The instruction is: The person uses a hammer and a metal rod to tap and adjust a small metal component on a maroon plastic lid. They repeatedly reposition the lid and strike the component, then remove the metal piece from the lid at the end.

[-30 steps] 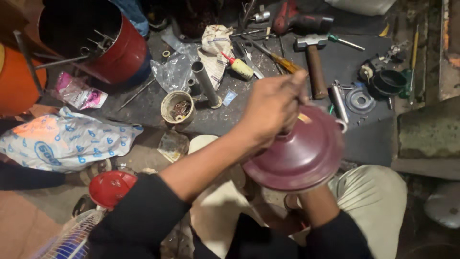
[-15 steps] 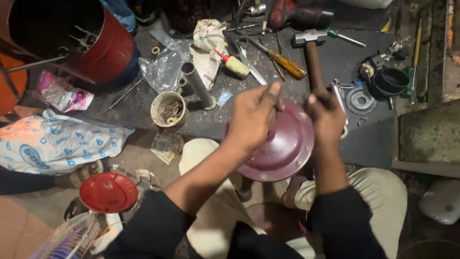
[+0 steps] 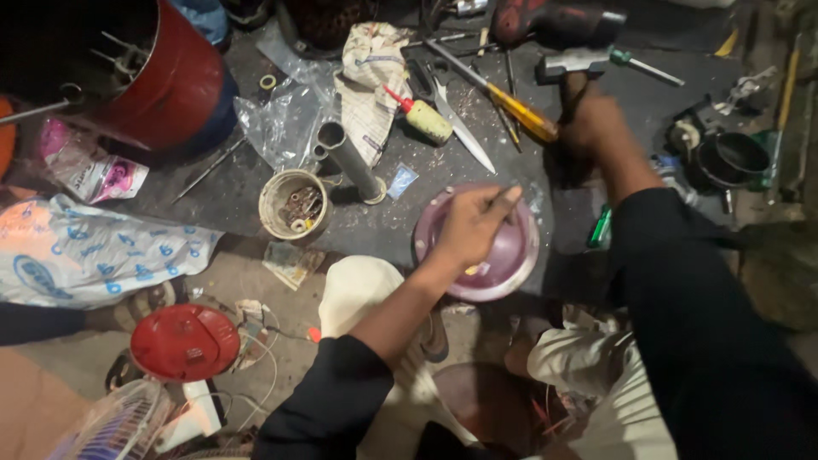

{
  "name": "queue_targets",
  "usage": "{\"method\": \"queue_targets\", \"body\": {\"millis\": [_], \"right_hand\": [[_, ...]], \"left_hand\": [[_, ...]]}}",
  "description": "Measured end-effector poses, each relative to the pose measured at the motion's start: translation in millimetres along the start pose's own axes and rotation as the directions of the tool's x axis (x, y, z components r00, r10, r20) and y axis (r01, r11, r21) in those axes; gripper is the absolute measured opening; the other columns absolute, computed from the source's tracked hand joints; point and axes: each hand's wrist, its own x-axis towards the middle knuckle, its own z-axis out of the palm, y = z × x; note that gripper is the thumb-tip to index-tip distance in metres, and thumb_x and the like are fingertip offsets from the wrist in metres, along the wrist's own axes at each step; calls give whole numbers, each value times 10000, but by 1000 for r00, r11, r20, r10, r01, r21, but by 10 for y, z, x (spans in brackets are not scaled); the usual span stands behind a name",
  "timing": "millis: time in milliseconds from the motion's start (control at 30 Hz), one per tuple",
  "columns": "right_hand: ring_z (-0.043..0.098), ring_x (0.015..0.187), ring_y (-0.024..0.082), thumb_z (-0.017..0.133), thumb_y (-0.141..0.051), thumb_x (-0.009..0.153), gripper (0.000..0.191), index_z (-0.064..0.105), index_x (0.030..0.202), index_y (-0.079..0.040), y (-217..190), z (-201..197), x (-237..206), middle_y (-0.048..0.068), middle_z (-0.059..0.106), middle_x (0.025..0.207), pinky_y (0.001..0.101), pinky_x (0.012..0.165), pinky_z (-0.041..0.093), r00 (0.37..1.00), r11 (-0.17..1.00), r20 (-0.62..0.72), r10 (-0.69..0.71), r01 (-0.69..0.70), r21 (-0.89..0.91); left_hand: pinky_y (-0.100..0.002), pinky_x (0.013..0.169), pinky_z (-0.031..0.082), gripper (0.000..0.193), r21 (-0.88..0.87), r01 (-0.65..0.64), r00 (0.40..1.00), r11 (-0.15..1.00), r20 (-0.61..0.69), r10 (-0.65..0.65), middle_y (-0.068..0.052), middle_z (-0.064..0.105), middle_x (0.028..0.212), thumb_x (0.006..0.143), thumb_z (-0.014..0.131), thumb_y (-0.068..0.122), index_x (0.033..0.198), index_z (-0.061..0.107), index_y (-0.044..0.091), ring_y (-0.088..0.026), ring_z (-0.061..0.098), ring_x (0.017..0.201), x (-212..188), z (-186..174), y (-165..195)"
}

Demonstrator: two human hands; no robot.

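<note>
A maroon dome-shaped metal cover [image 3: 511, 264] lies on the dark work surface in front of my knees. My left hand [image 3: 473, 228] rests on its top, fingers pinched together at its middle; what they pinch is too small to tell. My right hand [image 3: 592, 128] is further back, closed around the handle of a hammer whose steel head [image 3: 573, 62] points left. My dark sleeves and pale trousers fill the lower right.
Behind the cover lie a yellow-handled screwdriver [image 3: 521, 117], scissors [image 3: 456, 119], a grey pipe [image 3: 349, 159] and a tin of small screws [image 3: 294, 204]. A red drum [image 3: 175, 85] stands at back left. A printed sack [image 3: 85, 255], a red round lid [image 3: 183, 341] and a black round part [image 3: 740, 158] are also nearby.
The cover has come down from my lap onto the work surface under my left hand. My right hand has left the cover, gone back and closed on the hammer handle.
</note>
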Motion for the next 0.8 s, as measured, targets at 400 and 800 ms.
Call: {"method": "queue_targets", "body": {"millis": [400,800], "right_hand": [[721,747,192,708,-11,899,695,457,1544,55,-498,-1188,-1744,135,731,949,323,639,591,972,389,-3,234,-91,917],[611,501,220,746,21,737,397,591,1102,-4,-957,-630,-3732,110,618,727,339,451,510,844,77,223,487,-296,952]], "left_hand": [[-235,677,404,315,-214,53,967,975,256,4,11,592,855,837,845,106,1078,666,12,-51,514,755,-55,-197,99],[-640,1022,294,1030,884,187,918,429,-312,243,-346,454,1389,705,827,621,1406,465,-40,-528,387,1299,-315,30,165]]}}
